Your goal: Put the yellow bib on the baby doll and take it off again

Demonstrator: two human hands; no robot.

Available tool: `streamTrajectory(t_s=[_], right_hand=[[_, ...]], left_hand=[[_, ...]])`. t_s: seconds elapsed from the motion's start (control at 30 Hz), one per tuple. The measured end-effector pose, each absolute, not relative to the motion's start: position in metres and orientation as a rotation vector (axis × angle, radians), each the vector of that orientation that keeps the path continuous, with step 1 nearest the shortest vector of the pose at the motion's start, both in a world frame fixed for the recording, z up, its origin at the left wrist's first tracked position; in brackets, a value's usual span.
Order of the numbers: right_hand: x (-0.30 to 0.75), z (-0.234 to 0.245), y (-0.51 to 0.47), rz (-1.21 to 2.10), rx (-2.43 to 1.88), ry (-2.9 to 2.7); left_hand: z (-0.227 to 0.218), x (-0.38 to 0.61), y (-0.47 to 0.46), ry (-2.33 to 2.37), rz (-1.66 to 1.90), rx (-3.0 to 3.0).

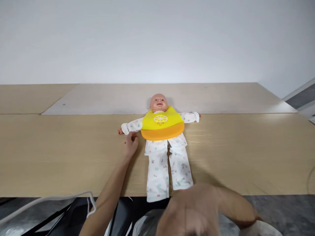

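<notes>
A baby doll (158, 102) lies on its back on the table, arms spread to both sides. It has a yellow silicone bib (161, 121) with an orange pocket (162, 132) and a white lemon-slice print. White patterned clothes with long sleeves (135, 125) and trousers (158, 177) cover its body; the trouser legs reach the table's front edge. My left hand (131, 142) has its fingers curled at the lower edge of the sleeve on the left; what they pinch, if anything, is hidden. Close to the camera, my right hand (189, 209) is blurred below the trouser legs, its fingers indistinct.
The wooden table (61, 154) runs across the view, with a paler panel (221, 98) along its back against a white wall (157, 42). A white cable (49, 198) hangs at the lower left, in front of the table edge and beside my left forearm.
</notes>
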State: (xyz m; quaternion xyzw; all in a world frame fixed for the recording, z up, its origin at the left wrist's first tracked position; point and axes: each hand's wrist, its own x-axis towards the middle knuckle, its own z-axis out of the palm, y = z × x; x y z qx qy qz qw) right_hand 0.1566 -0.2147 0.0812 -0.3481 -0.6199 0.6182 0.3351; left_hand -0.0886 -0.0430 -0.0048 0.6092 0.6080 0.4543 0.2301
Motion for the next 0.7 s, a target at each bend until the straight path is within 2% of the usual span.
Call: streamTrajectory(t_s=[0.13, 0.2, 0.27, 0.33, 0.47, 0.7], right_hand=[[0.213, 0.103, -0.179, 1.671, -0.933, -1.573], [0.238, 0.097, -0.160, 1.570, -1.086, -1.480], [0.250, 0.079, -0.142, 1.187, -1.308, -1.314], [0.248, 0.054, -0.127, 1.050, -1.403, -1.143], [0.221, 0.022, -0.102, 1.135, -1.331, -0.897], [0.179, 0.030, -0.091, 1.133, -1.272, -0.912]], left_hand=[[-0.006, -0.099, -0.034, 1.673, 1.116, 1.966], [-0.002, -0.095, -0.032, 1.600, 1.118, 2.079], [0.003, -0.089, -0.031, 1.540, 1.100, 2.156], [0.006, -0.084, -0.028, 1.513, 1.086, 2.184], [0.003, -0.082, -0.016, 1.522, 1.097, 2.171], [-0.005, -0.086, 0.019, 1.629, 1.150, 2.099]])
